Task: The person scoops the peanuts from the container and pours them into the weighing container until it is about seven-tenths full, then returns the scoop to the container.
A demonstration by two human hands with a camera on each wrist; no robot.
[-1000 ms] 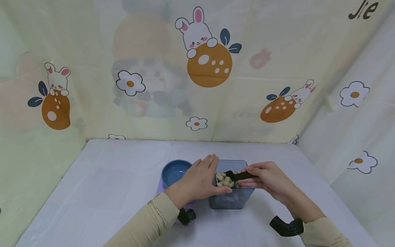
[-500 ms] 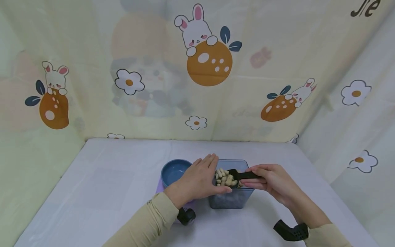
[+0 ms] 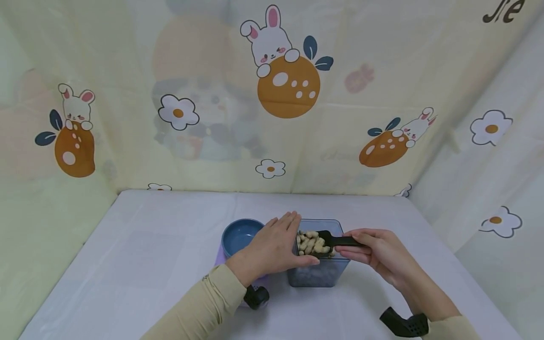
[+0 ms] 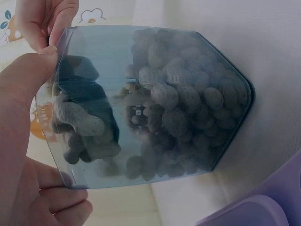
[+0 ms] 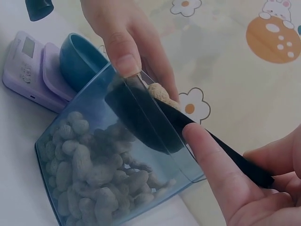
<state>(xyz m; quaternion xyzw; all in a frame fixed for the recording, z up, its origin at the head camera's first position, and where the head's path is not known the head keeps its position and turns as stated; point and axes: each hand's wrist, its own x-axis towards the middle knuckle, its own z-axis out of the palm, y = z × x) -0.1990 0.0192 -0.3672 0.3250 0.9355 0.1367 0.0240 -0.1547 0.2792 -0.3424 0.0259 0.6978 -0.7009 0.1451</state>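
A translucent blue plastic container filled with unshelled peanuts stands on the table. My left hand holds its left end, thumb over the near rim and fingers at the far rim. In my right hand, thumb and fingers pinch the handle of a black scoop. The scoop's bowl sits inside the container's mouth, high above most of the nuts, with a heap of peanuts in it. Through the clear wall, the left wrist view shows the dark scoop with peanuts on it.
Left of the container is a blue bowl on a purple kitchen scale, partly hidden by my left arm. A white cloth covers the table. Behind hangs a curtain printed with rabbits and flowers.
My right hand has drawn the scoop to the right and slightly up, and the heap of peanuts on it shows more fully. My left hand keeps its place on the container.
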